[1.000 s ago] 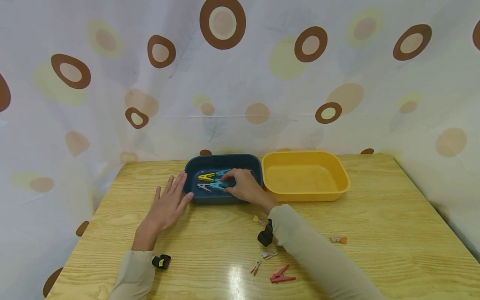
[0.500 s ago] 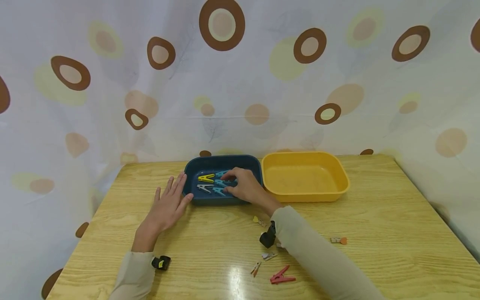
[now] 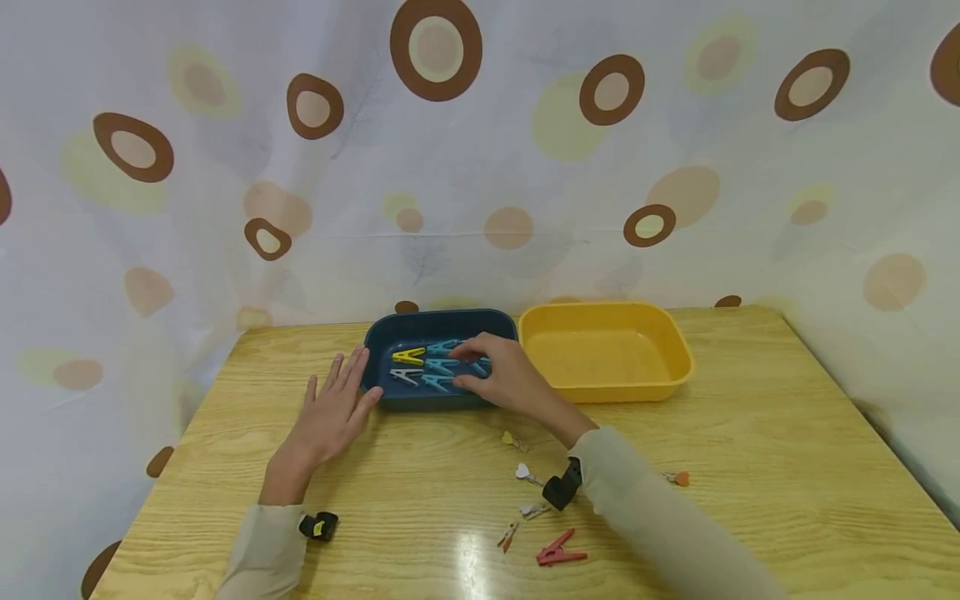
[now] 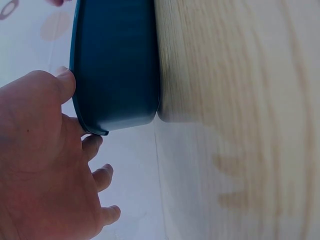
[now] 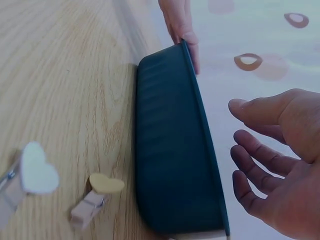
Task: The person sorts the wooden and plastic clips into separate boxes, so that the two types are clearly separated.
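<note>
A dark blue tray (image 3: 427, 403) stands at the back of the wooden table. Inside it lie a yellow clothespin (image 3: 408, 357), a grey clothespin (image 3: 406, 377) and several light blue clothespins (image 3: 441, 366). My left hand (image 3: 326, 421) rests at the tray's left end with fingers extended; in the left wrist view its thumb and a finger touch the rim. Over the tray's right part hovers my right hand (image 3: 506, 377), partly covering one blue clothespin. The right wrist view shows that hand's thumb and loosely bent fingers (image 5: 255, 175) apart, with nothing between them.
Touching the blue tray on its right is a yellow tray (image 3: 600, 393). Nearer on the table lie a red clothespin (image 3: 560, 551) and several small wooden clothespins, among them ones with a white heart (image 3: 522, 472) and an orange heart (image 3: 681, 478). A patterned curtain (image 3: 450, 267) hangs behind.
The blue clothespins have been spread apart in the tray. My right hand has drawn back rightward from them, uncovering more of them. The left hand has stayed at the tray's end.
</note>
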{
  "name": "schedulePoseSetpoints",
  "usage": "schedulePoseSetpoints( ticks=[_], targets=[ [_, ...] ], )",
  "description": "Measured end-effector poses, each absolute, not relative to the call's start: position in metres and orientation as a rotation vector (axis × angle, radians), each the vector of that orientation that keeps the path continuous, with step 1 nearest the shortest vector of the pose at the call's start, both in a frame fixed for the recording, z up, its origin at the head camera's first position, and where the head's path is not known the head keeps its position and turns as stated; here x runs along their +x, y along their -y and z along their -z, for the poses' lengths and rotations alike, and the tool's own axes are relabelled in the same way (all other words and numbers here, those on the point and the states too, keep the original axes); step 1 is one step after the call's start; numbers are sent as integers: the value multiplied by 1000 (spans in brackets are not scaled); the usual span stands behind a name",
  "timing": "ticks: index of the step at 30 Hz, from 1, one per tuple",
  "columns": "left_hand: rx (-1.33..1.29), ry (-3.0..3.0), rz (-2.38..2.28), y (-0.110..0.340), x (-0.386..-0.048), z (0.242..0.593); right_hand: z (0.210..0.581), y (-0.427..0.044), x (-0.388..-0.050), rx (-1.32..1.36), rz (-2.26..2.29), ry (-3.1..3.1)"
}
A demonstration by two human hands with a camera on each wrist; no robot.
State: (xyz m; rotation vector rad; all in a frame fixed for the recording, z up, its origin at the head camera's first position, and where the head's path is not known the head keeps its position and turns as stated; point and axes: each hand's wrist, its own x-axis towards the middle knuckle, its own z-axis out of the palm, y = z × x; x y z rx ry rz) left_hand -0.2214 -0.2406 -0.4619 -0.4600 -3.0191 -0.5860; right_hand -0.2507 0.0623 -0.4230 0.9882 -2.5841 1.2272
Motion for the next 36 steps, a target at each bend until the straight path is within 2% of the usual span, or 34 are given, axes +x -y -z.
schedulePoseSetpoints(
  ticks=[36],
  targets=[
    [-471,3014,585,241,-222,462,418,-162,-158,811,-1238,2536]
  ],
)
